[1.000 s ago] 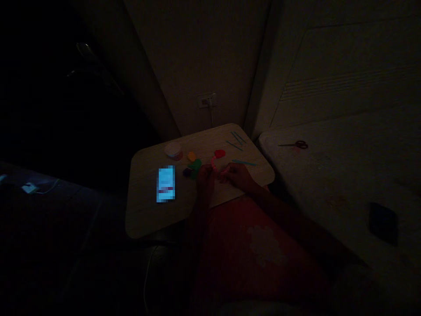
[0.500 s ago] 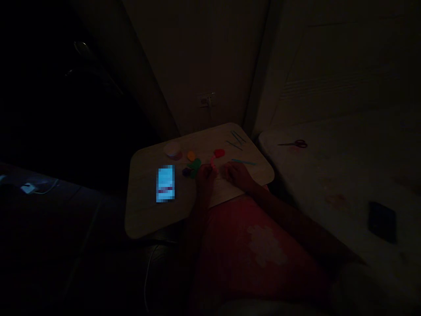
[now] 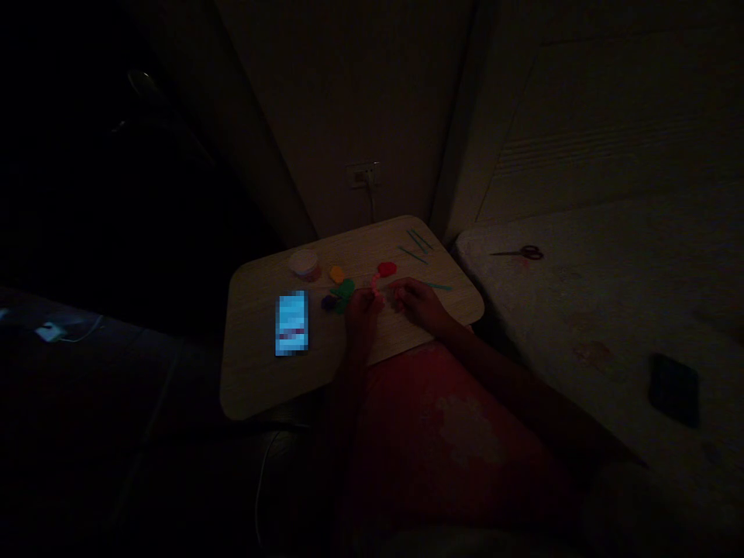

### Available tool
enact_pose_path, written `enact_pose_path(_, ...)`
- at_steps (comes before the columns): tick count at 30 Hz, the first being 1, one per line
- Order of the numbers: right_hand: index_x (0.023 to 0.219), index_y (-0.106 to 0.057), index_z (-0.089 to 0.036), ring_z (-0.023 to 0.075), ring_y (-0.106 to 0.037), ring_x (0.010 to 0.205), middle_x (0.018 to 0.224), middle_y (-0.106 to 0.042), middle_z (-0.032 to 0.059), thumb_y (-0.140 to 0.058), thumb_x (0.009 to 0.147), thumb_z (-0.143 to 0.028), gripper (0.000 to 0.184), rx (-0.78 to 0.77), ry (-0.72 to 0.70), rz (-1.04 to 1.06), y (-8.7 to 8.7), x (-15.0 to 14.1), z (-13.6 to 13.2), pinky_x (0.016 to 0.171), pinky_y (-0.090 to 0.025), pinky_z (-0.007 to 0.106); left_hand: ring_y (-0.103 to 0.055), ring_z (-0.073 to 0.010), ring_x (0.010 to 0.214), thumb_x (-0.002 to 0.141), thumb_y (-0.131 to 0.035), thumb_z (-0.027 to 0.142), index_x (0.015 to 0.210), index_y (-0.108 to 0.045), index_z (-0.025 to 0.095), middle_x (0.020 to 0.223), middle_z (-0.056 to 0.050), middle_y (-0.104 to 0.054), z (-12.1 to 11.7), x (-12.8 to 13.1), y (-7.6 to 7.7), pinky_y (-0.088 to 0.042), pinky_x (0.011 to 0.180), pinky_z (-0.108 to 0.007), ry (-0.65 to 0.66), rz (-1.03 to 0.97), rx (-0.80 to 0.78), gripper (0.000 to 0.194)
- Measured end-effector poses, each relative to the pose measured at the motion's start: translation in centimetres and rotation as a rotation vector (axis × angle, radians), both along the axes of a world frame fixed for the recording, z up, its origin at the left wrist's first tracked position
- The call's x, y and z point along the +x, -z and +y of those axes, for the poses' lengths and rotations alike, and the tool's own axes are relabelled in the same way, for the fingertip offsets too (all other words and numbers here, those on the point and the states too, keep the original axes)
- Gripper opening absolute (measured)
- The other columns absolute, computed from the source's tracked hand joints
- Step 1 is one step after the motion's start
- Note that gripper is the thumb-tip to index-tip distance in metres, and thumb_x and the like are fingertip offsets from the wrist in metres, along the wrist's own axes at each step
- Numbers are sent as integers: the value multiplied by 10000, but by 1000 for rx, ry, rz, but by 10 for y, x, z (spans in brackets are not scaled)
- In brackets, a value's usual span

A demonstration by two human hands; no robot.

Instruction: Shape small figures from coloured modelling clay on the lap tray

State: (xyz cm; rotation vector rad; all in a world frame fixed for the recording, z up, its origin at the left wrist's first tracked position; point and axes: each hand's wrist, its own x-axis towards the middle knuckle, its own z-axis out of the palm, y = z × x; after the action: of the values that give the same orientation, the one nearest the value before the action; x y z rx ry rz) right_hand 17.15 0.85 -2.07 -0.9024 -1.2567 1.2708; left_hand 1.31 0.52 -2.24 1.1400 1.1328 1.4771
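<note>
In the dim light, my left hand (image 3: pixel 361 308) pinches the lower end of a curved pink strip (image 3: pixel 375 284) that looks like modelling clay. My right hand (image 3: pixel 417 301) is just to the right of the strip, its index finger reaching towards it and the other fingers curled. Something small and pinkish shows at those curled fingertips, too dark to name. Beyond the strip lies a red lump (image 3: pixel 387 268). Left of my left hand are a green piece (image 3: pixel 346 289), a dark purple lump (image 3: pixel 328 303) and an orange lump (image 3: pixel 336 273).
A small table (image 3: pixel 256 387) bears everything, including a lit phone (image 3: pixel 291 323), a clear round tub (image 3: pixel 304 263) and several thin bluish sticks (image 3: pixel 414 255). On the pale surface at right lie scissors (image 3: pixel 526 253) and a dark flat object (image 3: pixel 674 389). A wall socket (image 3: pixel 363 175) holds a plug.
My right hand has drawn slightly away from the strip and risen a little, its index finger now stretched towards it. My left hand keeps its hold on the pink strip.
</note>
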Motion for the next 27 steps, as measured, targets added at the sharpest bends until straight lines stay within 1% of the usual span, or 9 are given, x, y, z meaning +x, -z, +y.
enact_pose_path(2, 1028, -699, -201, 147, -598, 665, 769, -678, 11, -754, 800, -469, 356, 3, 19, -4, -1, 0, 0, 660, -483, 287, -603, -129, 689, 710, -784, 363, 829, -630, 186, 774, -5, -653, 0, -1, 0, -482, 648, -243, 8, -2, 5, 264)
enact_pose_path(4, 1001, -717, -200, 171, -653, 721, 830, -733, 39, -798, 755, -442, 354, -13, 27, -4, -3, 1, -1, 708, -517, 308, -608, -138, 697, 710, -787, 373, 825, -629, 187, 780, -10, -654, 0, -1, 0, -484, 652, -254, 15, 5, 11, 270)
enact_pose_path(7, 940, -743, -193, 188, -687, 729, 833, -764, 58, -808, 743, -440, 322, -51, 35, -11, -6, 0, -1, 719, -541, 321, -630, -154, 731, 720, -786, 384, 830, -625, 190, 811, -22, -665, 0, -1, -1, -494, 674, -272, 14, 14, 12, 275)
enact_pose_path(11, 882, -755, -176, 186, -683, 679, 770, -758, 58, -759, 776, -471, 313, -79, 29, -36, -10, 0, -3, 668, -542, 308, -631, -148, 743, 731, -775, 371, 843, -630, 184, 827, -20, -672, 0, 0, -2, -499, 689, -267, 11, 7, 7, 262)
enact_pose_path(15, 757, -722, -168, 141, -597, 573, 660, -691, 27, -709, 812, -440, 278, -61, 42, -112, -13, 1, -4, 575, -476, 271, -595, -127, 682, 721, -779, 373, 828, -633, 180, 769, 0, -647, 0, -1, -3, -472, 639, -244, 8, 18, -1, 264)
enact_pose_path(17, 792, -714, -171, 130, -579, 568, 657, -677, 11, -742, 790, -417, 247, -46, 69, -101, -11, 0, -4, 574, -464, 263, -592, -127, 685, 723, -782, 382, 830, -633, 183, 771, 0, -646, 0, -1, -4, -470, 640, -242, 15, 25, 2, 271)
enact_pose_path(20, 880, -694, -184, 145, -632, 638, 731, -705, 16, -792, 755, -433, 296, -50, 53, -13, -6, -1, -2, 640, -507, 276, -604, -136, 711, 720, -785, 412, 826, -630, 186, 791, -11, -653, 0, -1, -5, -479, 657, -247, 5, 23, 0, 294)
enact_pose_path(24, 930, -665, -198, 174, -693, 713, 846, -748, 46, -786, 764, -511, 374, -75, 1, 81, 0, -3, 1, 716, -557, 318, -620, -146, 719, 691, -805, 436, 827, -631, 183, 796, -23, -665, 1, 0, -6, -489, 659, -256, -1, 24, -6, 336)
enact_pose_path(27, 983, -678, -205, 180, -705, 732, 886, -763, 57, -769, 783, -530, 392, -66, -6, 74, 1, -2, 2, 729, -563, 324, -610, -140, 685, 667, -822, 441, 821, -627, 185, 762, -14, -662, 0, 0, -7, -488, 632, -251, -2, -16, -15, 357)
